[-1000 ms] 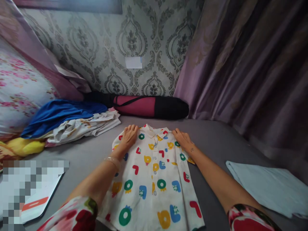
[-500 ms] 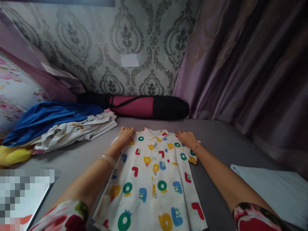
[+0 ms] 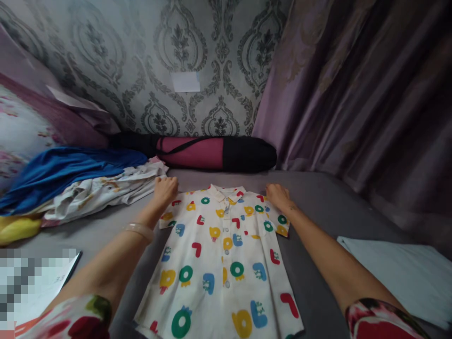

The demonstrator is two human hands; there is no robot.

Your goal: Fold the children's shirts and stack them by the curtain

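Note:
A white short-sleeved button shirt (image 3: pixel 212 254), printed with colourful letters and shapes, lies front up and spread flat, collar away from me. My left hand (image 3: pixel 166 189) is closed at the upper edge of the left-side sleeve, its fingertips hidden from view. At the opposite shoulder, my right hand (image 3: pixel 278 194) curls its fingers over the top of the other sleeve. Small buttons run down the shirt's middle, and its hem reaches the bottom of the picture.
Grey bedding (image 3: pixel 314 197) lies beneath the shirt. Crumpled clothes (image 3: pixel 81 174) are heaped at the left, near a partly blurred flat item (image 3: pixel 52 282). A black and maroon long bag (image 3: pixel 197 153) lies along the wall. Folded pale cloth (image 3: pixel 395 273) rests at the right.
My left hand has moved outward to the left from the shoulder, and the left-side sleeve now shows spread out. My right hand has shifted slightly, staying at its sleeve.

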